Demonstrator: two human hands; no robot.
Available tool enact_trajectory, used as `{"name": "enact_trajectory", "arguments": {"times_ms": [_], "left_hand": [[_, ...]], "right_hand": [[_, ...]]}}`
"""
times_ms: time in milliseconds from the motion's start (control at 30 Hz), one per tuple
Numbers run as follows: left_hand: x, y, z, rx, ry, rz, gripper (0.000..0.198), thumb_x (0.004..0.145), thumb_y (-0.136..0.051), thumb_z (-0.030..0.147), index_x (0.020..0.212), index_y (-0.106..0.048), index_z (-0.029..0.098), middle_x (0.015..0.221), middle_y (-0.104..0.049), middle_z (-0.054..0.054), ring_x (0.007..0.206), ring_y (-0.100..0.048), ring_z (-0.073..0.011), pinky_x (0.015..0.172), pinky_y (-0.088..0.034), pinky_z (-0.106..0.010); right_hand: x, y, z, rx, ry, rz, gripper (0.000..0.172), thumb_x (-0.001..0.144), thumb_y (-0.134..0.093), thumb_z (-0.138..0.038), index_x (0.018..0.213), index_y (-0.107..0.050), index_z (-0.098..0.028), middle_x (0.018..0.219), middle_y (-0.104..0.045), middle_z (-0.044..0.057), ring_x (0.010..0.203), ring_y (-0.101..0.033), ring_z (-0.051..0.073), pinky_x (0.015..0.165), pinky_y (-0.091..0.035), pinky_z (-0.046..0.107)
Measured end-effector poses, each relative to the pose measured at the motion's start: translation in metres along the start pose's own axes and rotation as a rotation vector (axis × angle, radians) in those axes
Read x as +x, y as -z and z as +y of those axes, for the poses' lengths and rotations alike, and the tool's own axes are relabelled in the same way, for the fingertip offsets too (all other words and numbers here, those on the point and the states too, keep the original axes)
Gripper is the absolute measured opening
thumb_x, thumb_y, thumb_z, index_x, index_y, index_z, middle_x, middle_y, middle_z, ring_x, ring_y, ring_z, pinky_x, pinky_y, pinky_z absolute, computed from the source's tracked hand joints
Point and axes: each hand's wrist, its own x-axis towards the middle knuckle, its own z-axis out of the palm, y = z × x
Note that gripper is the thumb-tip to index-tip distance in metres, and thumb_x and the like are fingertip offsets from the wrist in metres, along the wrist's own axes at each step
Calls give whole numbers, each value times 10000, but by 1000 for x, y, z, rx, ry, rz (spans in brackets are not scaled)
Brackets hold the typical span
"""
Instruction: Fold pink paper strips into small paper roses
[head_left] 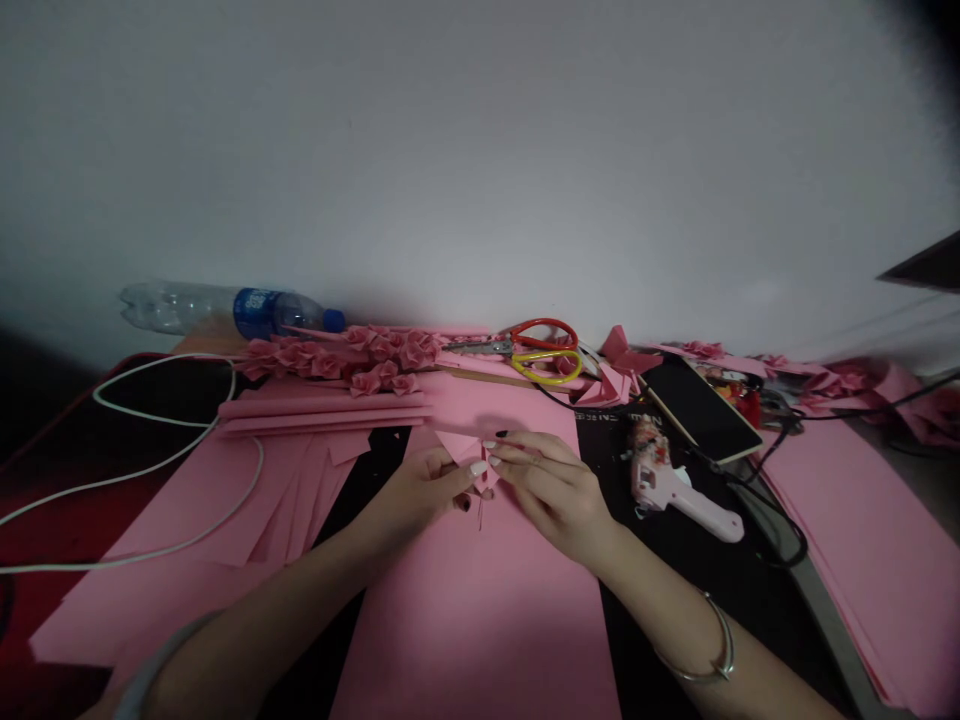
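Note:
Between both hands is a small folded piece of pink paper (459, 446), held above a long pink sheet (487, 620). My left hand (420, 490) pinches its left side, thumb on top and fingers underneath. From the right, the fingertips of my right hand (551, 485) press on the paper's folds. Part of the folded paper is hidden behind the fingers. Scissors (546, 350) with one red and one yellow handle lie beyond the hands. A pale pink glue gun (679, 490) rests to the right of my right hand.
Paper roses (382, 350) lie along the wall beside a plastic bottle (232, 308) on its side. Pink sheets (187, 530) and a white cable (157, 480) spread at left. A phone (701, 405), black wires and another paper stack (862, 540) are at right.

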Motion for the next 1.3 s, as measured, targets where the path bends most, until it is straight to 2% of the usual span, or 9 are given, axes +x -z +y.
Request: {"name": "enact_trajectory", "arguments": {"times_ms": [333,533,600,733,1033,1200,1300], "left_hand": [[1,4,-1,215,3,55,191,660,-685,318,581,-662,145,495,-595,20,493,-474,-92,520,-359,-203],[4,7,-4,100,13,-79,198,696,-659,322,634,-716,143,614,-698,-25,563,-558,-113,586,-426,-212],[3,7,-3,82,18,-90,174,677,-678,301,626,-718,140,617,-704,-35,589,-582,-127,602,-440,-219],[2,7,1,152,8,-68,147,630,-715,280,595,-720,137,561,-684,-36,550,-571,-128,568,-447,-219],[-1,7,3,252,-1,-11,149,661,-678,257,619,-744,130,488,-640,-7,482,-507,-107,496,-391,-196],[-1,6,4,289,-11,16,154,647,-687,261,585,-732,128,432,-602,-3,452,-496,-111,459,-361,-204],[-1,6,5,289,-34,22,211,674,-666,298,533,-710,148,452,-622,-7,477,-527,-119,477,-386,-206]], "right_hand": [[-1,0,2,22,5,-52,311,819,-524,-48,1082,-597,-198,1100,-653,86,1112,-537,232,898,-472,452],[-1,-1,2,39,8,-79,317,808,-524,-37,1074,-589,-197,1101,-650,84,1121,-530,223,908,-469,442],[-1,-1,2,49,6,-84,324,812,-515,-36,1080,-583,-203,1093,-654,74,1123,-529,218,912,-467,442],[-1,-1,2,65,3,-92,350,821,-499,-38,1103,-571,-233,1095,-654,61,1143,-516,216,928,-458,447],[0,-1,2,67,7,-110,335,832,-492,-44,1110,-571,-214,1112,-648,74,1172,-496,220,951,-442,443],[2,-1,-1,114,-26,-78,333,824,-476,-35,1079,-580,-223,1086,-655,68,1146,-518,221,956,-434,445],[0,0,-5,135,-142,37,389,796,-472,-31,1124,-555,-223,1122,-628,81,1150,-502,236,977,-408,459]]}}
